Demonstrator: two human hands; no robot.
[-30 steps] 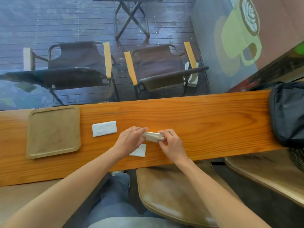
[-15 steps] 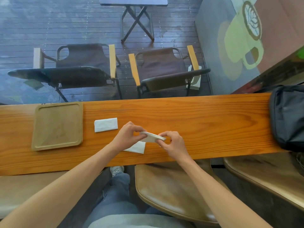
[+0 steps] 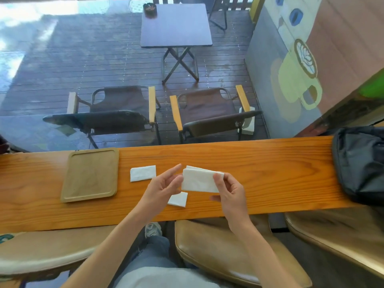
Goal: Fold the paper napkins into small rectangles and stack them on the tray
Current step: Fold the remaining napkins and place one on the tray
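Note:
I hold a white folded napkin point(image 3: 198, 180) up above the wooden counter point(image 3: 259, 169). My right hand point(image 3: 229, 191) pinches its right end. My left hand point(image 3: 164, 183) touches its left edge with fingers spread. A second folded napkin point(image 3: 143, 173) lies flat on the counter, just right of the tan tray point(image 3: 91, 175), which has nothing on it. A third white napkin point(image 3: 178, 199) lies near the counter's front edge, partly hidden under my left hand.
A black bag point(image 3: 361, 163) sits at the counter's right end. Padded stools point(image 3: 228, 246) stand below the front edge. Beyond the counter, behind glass, are two folding chairs point(image 3: 207, 113) and a small dark table point(image 3: 176, 26) on a wet deck.
The napkin has been lifted off the counter and turned so its broad face shows. My left fingers have spread. The camera has tilted up, showing more of the deck.

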